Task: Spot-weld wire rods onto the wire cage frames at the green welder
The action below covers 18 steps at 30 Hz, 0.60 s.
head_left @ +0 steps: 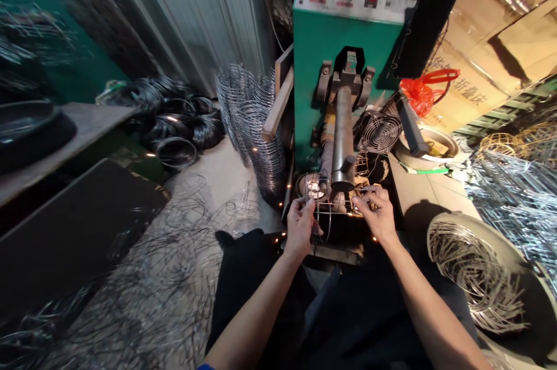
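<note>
Beneath the welding machine's thick metal arm (343,138), a small wire frame (322,207) is held between my two hands. My left hand (300,226) is closed on its left side, fingers pinched around the thin wires. On the right, my right hand (378,214) pinches the frame's other side with thumb and fingers; the exact grip is partly hidden. The frame lies at the lower electrode area, just below the arm's end. Small orange sparks glow around both hands and near my knees.
The green machine (343,33) stands straight ahead with lit indicator lamps. Stacked wire rings (256,126) rise to its left. Loose wires (165,265) litter the floor. At right are a tub (439,219) of bent wires, a wire guard (379,131), a cardboard box (491,57) and piled wire parts (513,202).
</note>
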Available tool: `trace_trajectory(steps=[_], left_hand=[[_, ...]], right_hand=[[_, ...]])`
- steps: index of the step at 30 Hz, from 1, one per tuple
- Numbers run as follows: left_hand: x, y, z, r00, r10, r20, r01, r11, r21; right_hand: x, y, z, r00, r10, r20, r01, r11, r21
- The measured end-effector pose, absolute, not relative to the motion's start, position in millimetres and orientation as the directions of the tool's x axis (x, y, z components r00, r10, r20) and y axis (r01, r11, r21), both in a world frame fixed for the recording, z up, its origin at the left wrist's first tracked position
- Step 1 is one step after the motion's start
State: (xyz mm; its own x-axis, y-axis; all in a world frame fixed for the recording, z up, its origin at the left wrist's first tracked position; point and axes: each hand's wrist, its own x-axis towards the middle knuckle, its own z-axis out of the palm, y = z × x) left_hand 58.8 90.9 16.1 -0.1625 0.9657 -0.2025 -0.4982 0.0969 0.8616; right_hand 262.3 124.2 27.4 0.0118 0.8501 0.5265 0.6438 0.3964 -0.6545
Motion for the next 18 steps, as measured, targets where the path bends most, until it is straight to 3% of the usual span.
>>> trace_trajectory(steps=[6, 10, 12, 14, 15, 18], left_hand=[[59, 54, 28, -0.146, 0.949, -0.278, -0.533, 0.161, 0.831], [52, -38, 20, -0.003, 0.84, -0.543, -0.639, 0.416, 0.647], [31, -81, 12, 0.155, 0.729, -0.666, -0.522, 0.633, 0.572], [4, -97, 6, 0.184, 0.676, -0.713, -0.275, 0.732, 0.623], [-8, -93, 6, 0.119, 0.732, -0.671, -0.155, 0.681, 0.716], [-19, -46, 6, 0.057, 0.954, -0.293, 0.111, 0.286, 0.952]], right_hand=[[280, 82, 26, 0.07, 0.899, 0.432, 0.535, 0.332, -0.777], [316, 30, 0, 0.205, 0.953, 0.225, 0.562, 0.074, -0.824], [326, 10, -4, 0.135, 0.99, 0.03, 0.54, -0.048, -0.84], [322, 2, -1, -0.039, 0.99, -0.133, 0.538, -0.091, -0.838], [315, 4, 1, -0.133, 0.975, -0.178, 0.56, -0.074, -0.826], [281, 22, 5, -0.325, 0.928, -0.183, 0.654, 0.081, -0.752]])
